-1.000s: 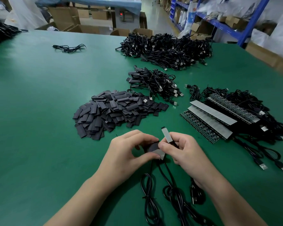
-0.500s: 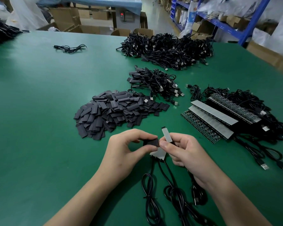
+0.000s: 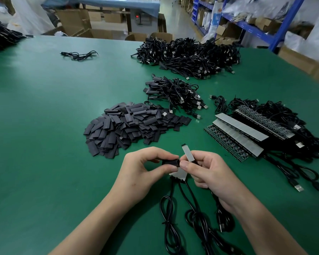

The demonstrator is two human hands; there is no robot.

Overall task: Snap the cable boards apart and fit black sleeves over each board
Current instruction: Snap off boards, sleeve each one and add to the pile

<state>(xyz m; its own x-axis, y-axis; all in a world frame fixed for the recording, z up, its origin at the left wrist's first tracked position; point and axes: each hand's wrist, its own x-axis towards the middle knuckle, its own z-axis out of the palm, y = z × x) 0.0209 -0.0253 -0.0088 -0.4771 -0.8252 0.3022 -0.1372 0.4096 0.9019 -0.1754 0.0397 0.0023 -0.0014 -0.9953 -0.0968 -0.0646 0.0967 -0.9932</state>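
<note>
My left hand pinches a black sleeve between thumb and fingers, its open end facing right. My right hand grips several small cable boards: one grey board sticks up above the thumb, and another shows below the sleeve. The thumb tip touches the sleeve's mouth. Black cables trail from the boards toward me. A heap of loose black sleeves lies just beyond my hands. Unsnapped board strips with cables lie to the right.
The green table holds a small bundle of sleeved cables, a large cable pile at the back, a lone cable and another dark pile at far left. Cardboard boxes and blue shelving stand beyond the table.
My left hand has lifted the sleeve slightly and turned it so that its mouth meets my right thumb. The boards in my right hand have barely moved.
</note>
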